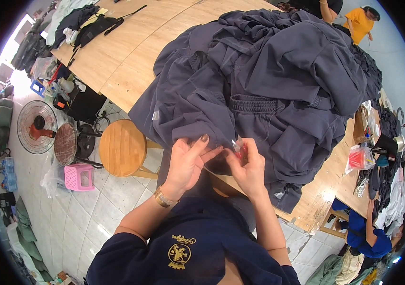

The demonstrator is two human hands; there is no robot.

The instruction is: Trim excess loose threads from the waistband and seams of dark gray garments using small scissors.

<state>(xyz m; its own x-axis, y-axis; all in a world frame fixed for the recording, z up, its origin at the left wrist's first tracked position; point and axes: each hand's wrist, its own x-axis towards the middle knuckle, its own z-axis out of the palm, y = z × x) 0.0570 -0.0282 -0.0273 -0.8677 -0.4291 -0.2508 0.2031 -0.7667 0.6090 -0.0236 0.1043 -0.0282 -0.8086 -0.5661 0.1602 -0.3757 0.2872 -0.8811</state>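
Note:
A large heap of dark grey garments lies on the wooden table, with a gathered elastic waistband showing in its middle. My right hand is closed around a small pair of thread snips with red handles and a bright metal tip. Its thumb and forefinger meet at the near edge of the cloth. Close beside it, my left hand has its palm partly up, thumb apart from the stretched fingers, against the near garment. Its fingertips almost touch the right hand's. Any thread there is too fine to see.
The table extends to the far left. Left of me stand a round wooden stool, a pink plastic stool and a fan. A person in blue sits at the right; a person in yellow stands far right.

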